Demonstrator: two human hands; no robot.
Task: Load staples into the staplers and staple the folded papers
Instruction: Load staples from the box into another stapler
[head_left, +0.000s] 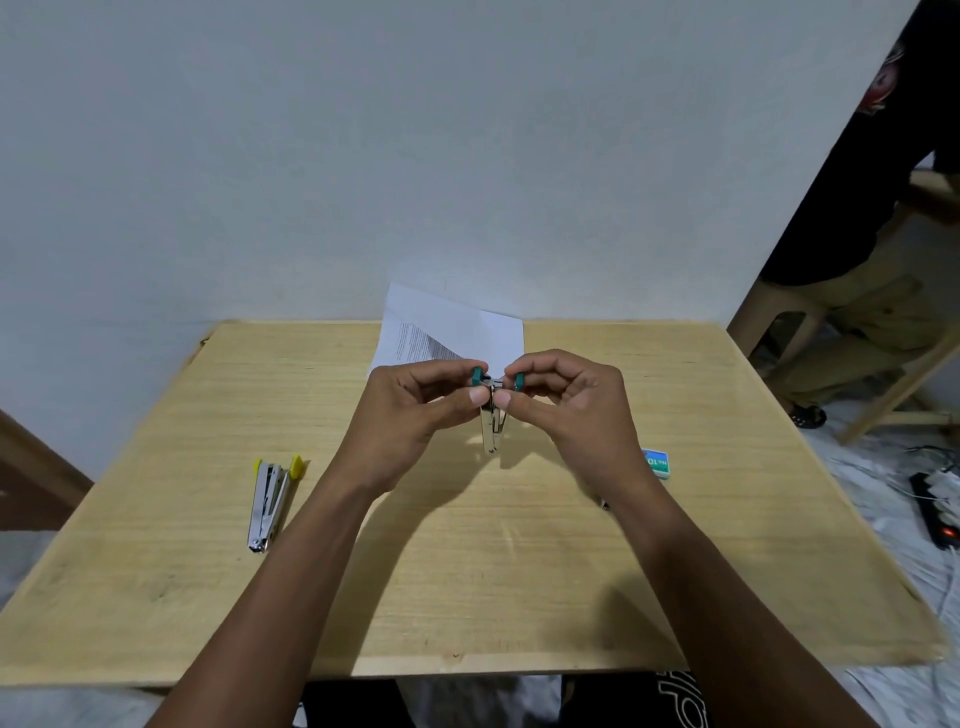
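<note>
Held up off the pale wooden counter, over its middle, by both hands: a small chrome stapler with teal plastic ends. Pinched at one teal end by the left hand, grip clamped on it with the thumb against the metal body. Pinched at the other teal end by the right hand, grip likewise closed round it. Spread apart at the top, hinge hanging down toward the wood, most likely to bare the staple channel for loading; staples inside or not, too small to tell. Raised rather than laid flat, probably so as to work both arms of the tool at once.

Just behind the hands, at the far edge and reaching past it: a folded white printed sheet, no staple visible. To the left, well apart: a second chrome stapler with yellow ends, lying splayed on the counter, untouched. To the right, near the right wrist: a small teal-and-white staple box; open or closed, cannot tell. Nothing in the way of it, though reaching there means releasing one teal end first. Beyond the right corner: another person and a black power strip on the floor, both clear of the work.
</note>
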